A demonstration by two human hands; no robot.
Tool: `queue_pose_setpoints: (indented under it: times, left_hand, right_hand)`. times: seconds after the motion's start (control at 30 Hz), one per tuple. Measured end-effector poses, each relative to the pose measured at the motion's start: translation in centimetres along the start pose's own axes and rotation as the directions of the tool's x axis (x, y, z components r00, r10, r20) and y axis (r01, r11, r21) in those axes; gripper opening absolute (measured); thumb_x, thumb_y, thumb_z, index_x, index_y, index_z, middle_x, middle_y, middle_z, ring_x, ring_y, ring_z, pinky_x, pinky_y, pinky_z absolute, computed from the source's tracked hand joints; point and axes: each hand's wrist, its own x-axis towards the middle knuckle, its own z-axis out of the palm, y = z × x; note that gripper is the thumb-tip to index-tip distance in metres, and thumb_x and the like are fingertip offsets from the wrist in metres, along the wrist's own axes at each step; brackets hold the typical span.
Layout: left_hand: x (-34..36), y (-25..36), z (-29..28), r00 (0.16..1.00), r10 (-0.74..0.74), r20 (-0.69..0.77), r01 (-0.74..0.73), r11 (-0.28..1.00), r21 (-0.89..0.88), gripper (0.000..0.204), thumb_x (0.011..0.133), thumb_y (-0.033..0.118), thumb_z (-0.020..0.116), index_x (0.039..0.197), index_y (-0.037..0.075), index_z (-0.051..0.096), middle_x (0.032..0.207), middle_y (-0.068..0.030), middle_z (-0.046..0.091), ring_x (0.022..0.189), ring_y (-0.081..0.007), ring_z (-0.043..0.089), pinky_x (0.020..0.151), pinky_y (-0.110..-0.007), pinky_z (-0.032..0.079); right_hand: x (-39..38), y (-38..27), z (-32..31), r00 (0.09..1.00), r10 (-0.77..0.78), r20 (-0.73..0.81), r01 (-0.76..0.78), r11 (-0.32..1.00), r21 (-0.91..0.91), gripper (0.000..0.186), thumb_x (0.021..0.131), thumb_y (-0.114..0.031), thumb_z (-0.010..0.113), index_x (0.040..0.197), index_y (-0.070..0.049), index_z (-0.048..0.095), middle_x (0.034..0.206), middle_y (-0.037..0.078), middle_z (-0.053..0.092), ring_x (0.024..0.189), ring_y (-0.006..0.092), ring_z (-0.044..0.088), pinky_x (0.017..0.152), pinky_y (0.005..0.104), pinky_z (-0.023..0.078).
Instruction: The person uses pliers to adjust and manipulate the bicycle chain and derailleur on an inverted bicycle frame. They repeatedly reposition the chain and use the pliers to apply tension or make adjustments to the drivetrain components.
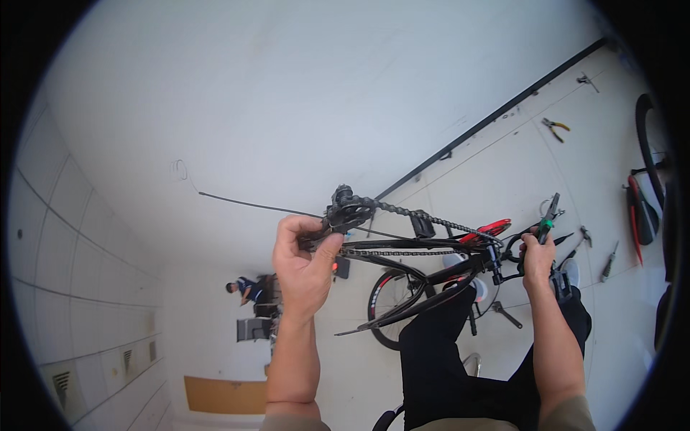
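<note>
My left hand (305, 266) is closed around a black rear derailleur (348, 210) of a bicycle. The chain (395, 210) runs from it toward the black frame (410, 269), and a thin cable with housing (244, 203) sticks out leftward, ending in loose coiled wire. My right hand (537, 258) grips pliers with black-and-green handles (547, 223), jaws pointing up, above the front of the bicycle. A red-and-black part (491, 228) lies behind the chain. My black-trousered legs are beneath the bicycle.
A wheel (388, 323) is below the frame. Yellow-handled pliers (555, 128), a screwdriver (609, 262) and other tools lie on the tiled floor at right, beside a red-black saddle (640, 212) and a tyre (647, 126). A person (248, 289) sits in the left background.
</note>
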Motion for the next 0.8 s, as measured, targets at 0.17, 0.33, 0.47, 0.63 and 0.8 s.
queue_pose_setpoints:
  times: [0.17, 0.33, 0.47, 0.63, 0.8]
  left_hand:
    - [0.0, 0.1, 0.9, 0.994, 0.049, -0.100, -0.035, 0.991, 0.132, 0.042, 0.081, -0.007, 0.079, 0.115, 0.001, 0.054, 0.103, -0.0047, 0.057, 0.092, -0.0108, 0.059, 0.081, -0.024, 0.051]
    - [-0.2, -0.4, 0.7, 0.989, 0.080, -0.126, -0.069, 0.994, 0.085, 0.051, 0.078, -0.007, 0.082, 0.122, 0.000, 0.058, 0.101, -0.0039, 0.061, 0.091, -0.0115, 0.062, 0.084, -0.026, 0.052]
    - [-0.4, -0.6, 0.5, 0.986, 0.090, -0.142, -0.080, 0.994, 0.072, 0.050, 0.077, -0.005, 0.083, 0.121, 0.000, 0.058, 0.102, -0.0041, 0.062, 0.091, -0.0114, 0.061, 0.083, -0.025, 0.052]
    - [-0.4, -1.1, 0.5, 0.977, 0.170, -0.128, -0.155, 0.981, 0.119, 0.050, 0.075, -0.005, 0.085, 0.118, 0.000, 0.059, 0.103, -0.0069, 0.062, 0.093, -0.0127, 0.061, 0.084, -0.027, 0.051]
    - [-0.8, -1.0, 0.2, 0.966, 0.235, -0.110, -0.205, 0.951, 0.232, 0.052, 0.072, -0.005, 0.086, 0.117, -0.001, 0.059, 0.104, -0.0100, 0.062, 0.095, -0.0155, 0.061, 0.087, -0.029, 0.050]
  right_hand:
    - [0.3, 0.1, -0.4, 0.993, 0.114, 0.011, -0.113, 0.988, -0.104, 0.025, 0.085, -0.005, 0.063, 0.109, -0.003, 0.058, 0.078, 0.003, 0.059, 0.064, 0.0121, 0.056, 0.057, 0.0267, 0.046]
    - [0.7, -0.4, -0.3, 0.965, 0.258, 0.037, -0.260, 0.964, 0.056, 0.030, 0.085, -0.002, 0.061, 0.113, 0.000, 0.054, 0.083, 0.008, 0.060, 0.066, 0.0149, 0.058, 0.057, 0.0307, 0.049]
    - [0.5, -1.1, -0.2, 0.932, 0.348, 0.105, -0.363, 0.898, 0.248, 0.032, 0.085, -0.001, 0.058, 0.117, 0.002, 0.050, 0.087, 0.012, 0.061, 0.070, 0.0180, 0.059, 0.058, 0.0335, 0.052]
    - [1.1, -0.7, -0.8, 0.907, 0.411, 0.091, -0.420, 0.868, 0.263, 0.036, 0.086, -0.005, 0.058, 0.120, 0.002, 0.052, 0.087, 0.010, 0.060, 0.071, 0.0166, 0.056, 0.059, 0.0322, 0.049]
    - [1.2, -0.4, -1.4, 0.898, 0.409, 0.161, -0.439, 0.850, 0.292, 0.033, 0.089, -0.008, 0.058, 0.121, -0.001, 0.053, 0.088, 0.006, 0.057, 0.072, 0.0148, 0.055, 0.061, 0.0304, 0.047]
